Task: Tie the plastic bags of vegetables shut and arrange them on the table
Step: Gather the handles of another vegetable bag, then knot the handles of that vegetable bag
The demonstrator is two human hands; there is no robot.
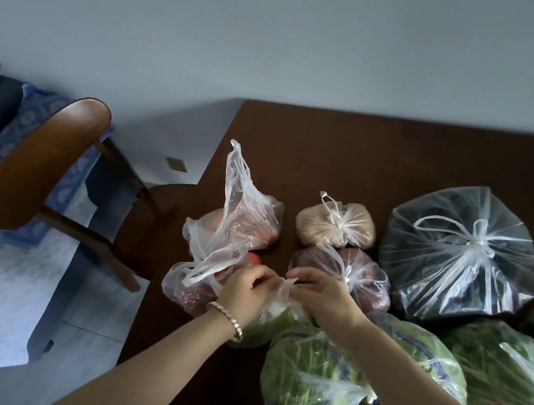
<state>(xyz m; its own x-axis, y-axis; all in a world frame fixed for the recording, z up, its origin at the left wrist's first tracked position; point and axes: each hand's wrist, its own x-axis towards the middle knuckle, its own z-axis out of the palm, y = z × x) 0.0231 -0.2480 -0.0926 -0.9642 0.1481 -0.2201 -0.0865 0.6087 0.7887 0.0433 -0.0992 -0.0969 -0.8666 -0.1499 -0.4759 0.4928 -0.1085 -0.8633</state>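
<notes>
Neck of green-vegetable bag (261, 327) points up; left hand (242, 293) and right hand (324, 298), fingers curled, pinch its handles.

Left hand (242, 290), right hand (326, 298) on bag (266, 331)

Far table (388, 144) bare; tied bags (459, 252) crowd right.

Wooden chair (46, 162), perhaps blue bedding (28, 118)
</notes>
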